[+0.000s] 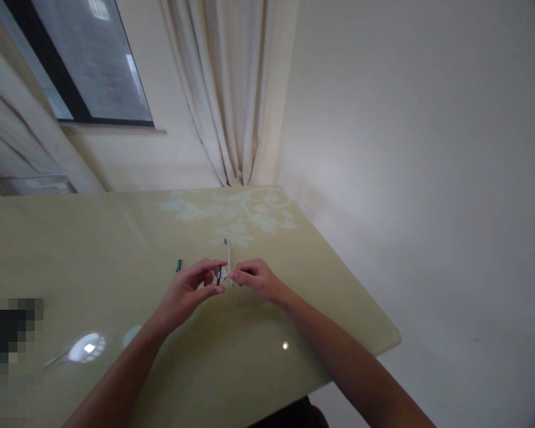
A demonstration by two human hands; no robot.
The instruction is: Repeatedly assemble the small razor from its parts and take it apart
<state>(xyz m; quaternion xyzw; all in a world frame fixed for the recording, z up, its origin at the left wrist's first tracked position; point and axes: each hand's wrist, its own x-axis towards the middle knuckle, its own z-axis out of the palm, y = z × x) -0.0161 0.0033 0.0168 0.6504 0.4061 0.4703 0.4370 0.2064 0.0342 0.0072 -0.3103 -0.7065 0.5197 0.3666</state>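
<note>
Strip (219, 274) pinched by both ends between thumb and fingers of left hand (189, 291), above the surface (223, 356), between far and near edges. Thumb and forefinger of right hand (261, 280) pressed together on white piece (224, 273) just beside the strip; cannot tell its shape. Just past the fingertips, white stick (229, 255), dark end toward far edge. Second strip (179, 266) just beyond left hand.
</note>
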